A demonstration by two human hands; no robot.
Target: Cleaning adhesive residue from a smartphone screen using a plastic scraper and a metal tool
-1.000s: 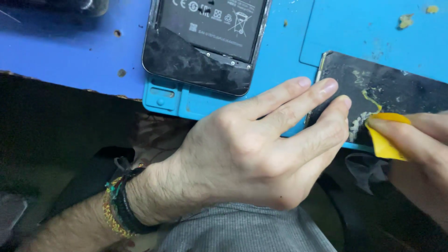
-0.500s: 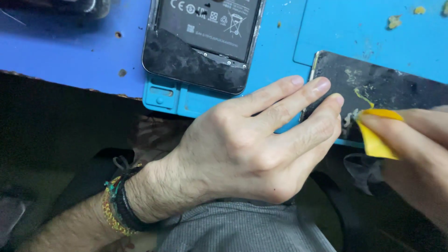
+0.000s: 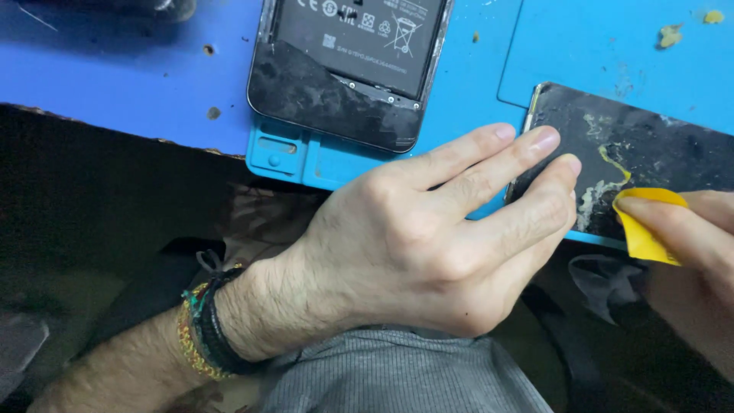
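Note:
My left hand (image 3: 428,237) lies over the near edge of the blue work mat (image 3: 474,92), its fingertips pressing the left end of a dark back panel (image 3: 650,153) that is smeared with pale glue residue. My right hand (image 3: 688,229) pinches a yellow triangular plastic pick (image 3: 642,229), whose tip rests on the panel's glue patch. An opened phone (image 3: 348,69) with its battery showing lies on the mat to the upper left, untouched.
The mat sits on a darker blue table surface (image 3: 115,69) with a worn front edge. Small yellowish glue crumbs (image 3: 673,34) lie on the mat at the upper right. Braided bracelets (image 3: 206,329) circle my left wrist. Dark space lies below the table.
My right hand and the yellow pick have shifted slightly along the glue patch on the panel. My left hand stays pressed on the panel's end.

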